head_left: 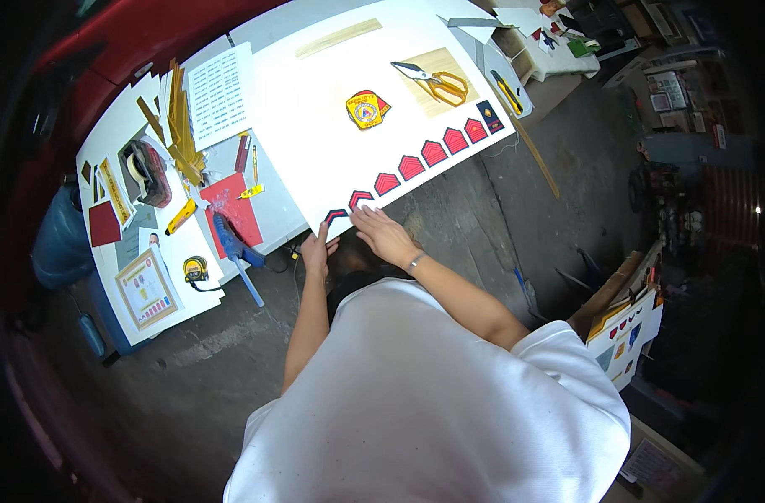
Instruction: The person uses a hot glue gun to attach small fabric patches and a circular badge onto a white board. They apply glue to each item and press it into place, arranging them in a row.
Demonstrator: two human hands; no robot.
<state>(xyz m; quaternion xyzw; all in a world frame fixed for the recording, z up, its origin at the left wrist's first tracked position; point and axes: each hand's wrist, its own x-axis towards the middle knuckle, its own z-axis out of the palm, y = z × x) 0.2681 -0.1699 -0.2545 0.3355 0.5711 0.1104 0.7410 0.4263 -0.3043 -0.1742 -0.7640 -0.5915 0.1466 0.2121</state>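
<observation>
A large white board [315,126] lies on the table, its near corner at my hands. My left hand [315,254] is closed around that corner, thumb on top beside a dark chevron patch [336,215] with a thin red stripe. My right hand [386,238] lies with fingers stretched out at the board's near edge, fingertips just below a red chevron patch [360,199]. More red chevron patches, such as this one [434,152], run in a row along the edge to a dark blue rectangular patch [490,116]. A yellow badge patch [365,111] overlaps a red one mid-board.
Scissors [433,82] with orange handles rest on a wooden piece [456,63]. A yellow cutter [506,92] lies at the far right. Leftward are a blue glue gun [232,241], a tape dispenser [145,173], a tape measure [196,268] and a framed display [145,289].
</observation>
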